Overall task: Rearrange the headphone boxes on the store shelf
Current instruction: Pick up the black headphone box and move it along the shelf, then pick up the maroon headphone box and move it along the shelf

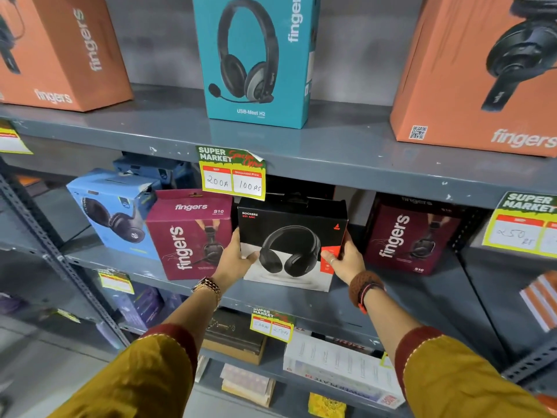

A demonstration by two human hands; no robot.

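Note:
A black-and-white Rockerz headphone box (289,224) stands upright on the middle grey shelf (301,300). My left hand (235,257) grips its lower left edge and my right hand (343,257) grips its lower right edge. Touching it on the left is a maroon Fingers S10 box (187,233), and a blue headphone box (111,209) leans further left. A second maroon S10 box (410,233) stands apart to the right. On the top shelf (331,143) stand a teal USB-Meet H2 box (256,58) and two orange Fingers boxes (60,49) (473,70).
Yellow price tags (232,173) (524,224) hang from the top shelf's front edge, one just above the black box. The lower shelf holds flat boxes (340,366) and a price tag (271,324). A slotted metal upright (45,242) runs down the left side.

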